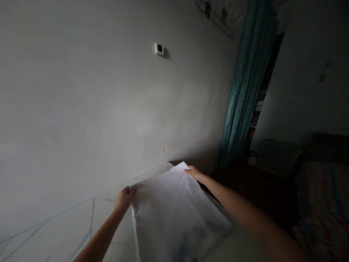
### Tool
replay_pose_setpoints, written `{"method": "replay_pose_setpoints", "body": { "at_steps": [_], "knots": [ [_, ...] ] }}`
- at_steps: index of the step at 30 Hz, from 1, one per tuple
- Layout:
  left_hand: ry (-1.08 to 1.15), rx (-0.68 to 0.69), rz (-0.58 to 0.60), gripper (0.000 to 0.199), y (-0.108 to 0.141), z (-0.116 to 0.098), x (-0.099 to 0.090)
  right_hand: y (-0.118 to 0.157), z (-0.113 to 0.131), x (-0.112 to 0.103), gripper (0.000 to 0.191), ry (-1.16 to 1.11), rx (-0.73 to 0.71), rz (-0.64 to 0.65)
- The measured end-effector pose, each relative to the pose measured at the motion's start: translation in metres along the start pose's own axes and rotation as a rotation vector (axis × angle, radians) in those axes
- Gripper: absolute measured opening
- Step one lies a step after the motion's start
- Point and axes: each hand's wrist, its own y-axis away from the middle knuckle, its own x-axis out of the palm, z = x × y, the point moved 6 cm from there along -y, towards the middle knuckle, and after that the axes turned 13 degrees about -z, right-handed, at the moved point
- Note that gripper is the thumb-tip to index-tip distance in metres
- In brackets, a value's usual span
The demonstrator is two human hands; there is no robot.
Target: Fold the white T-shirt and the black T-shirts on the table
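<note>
A white cloth (166, 203) with a dark blurred patch near its lower part is stretched between my hands; I cannot make out whether it is a garment. My left hand (124, 198) pinches its upper left corner. At the upper right corner, my right hand (194, 172) grips the edge, with the thumb on top and a small corner of cloth sticking up beside it. The cloth hangs down towards me over a pale surface (117, 233) marked with grey lines. Its lowest part runs out of view.
A bare wall (109, 91) rises behind, with a small white device (159, 49) on it and a wire rack (218, 18) higher up. A teal curtain (237, 94) hangs at the right. Beyond are a dim cabinet (279, 156) and a bed with a patterned cover (324, 196).
</note>
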Motion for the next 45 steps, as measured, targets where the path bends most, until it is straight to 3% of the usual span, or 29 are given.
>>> {"method": "replay_pose_setpoints", "body": {
  "at_steps": [3, 5, 11, 15, 20, 23, 26, 29, 32, 36, 40, 45],
  "knots": [
    [-0.115, -0.012, -0.081, 0.029, -0.036, -0.007, 0.015, -0.04, 0.007, 0.04, 0.03, 0.016, -0.007, 0.159],
    [-0.183, -0.035, -0.121, 0.031, -0.052, -0.006, 0.02, -0.058, 0.012, 0.064, 0.036, 0.028, -0.018, 0.199],
    [-0.336, -0.109, -0.17, 0.037, -0.069, 0.012, 0.021, -0.083, 0.016, 0.115, 0.035, 0.063, -0.055, 0.216],
    [-0.373, -0.139, -0.179, 0.041, -0.068, 0.019, 0.018, -0.085, 0.011, 0.125, 0.034, 0.14, -0.069, 0.185],
    [-0.409, -0.139, -0.308, 0.05, -0.05, 0.001, 0.01, -0.072, 0.014, 0.108, 0.035, 0.299, -0.083, 0.027],
    [-0.462, 0.081, -0.438, 0.048, -0.022, -0.031, 0.017, -0.047, 0.026, 0.097, 0.039, 0.348, -0.173, -0.023],
    [-0.495, 0.365, -0.384, 0.048, 0.016, -0.056, 0.052, -0.004, 0.039, 0.099, 0.046, 0.353, -0.343, 0.042],
    [-0.556, 0.46, -0.276, 0.053, 0.05, -0.055, 0.087, 0.049, 0.045, 0.11, 0.057, 0.387, -0.499, 0.164],
    [-0.601, 0.434, -0.209, 0.059, 0.072, -0.041, 0.094, 0.095, 0.042, 0.113, 0.063, 0.409, -0.53, 0.233],
    [-0.588, 0.326, -0.073, 0.063, 0.091, -0.024, 0.064, 0.142, 0.044, 0.107, 0.061, 0.424, -0.558, 0.273],
    [-0.527, 0.251, 0.057, 0.065, 0.118, -0.01, 0.025, 0.191, 0.062, 0.108, 0.061, 0.477, -0.645, 0.303],
    [-0.558, 0.201, 0.058, 0.068, 0.139, 0.028, -0.041, 0.251, 0.068, 0.136, 0.06, 0.481, -0.808, 0.271]
  ]
}}
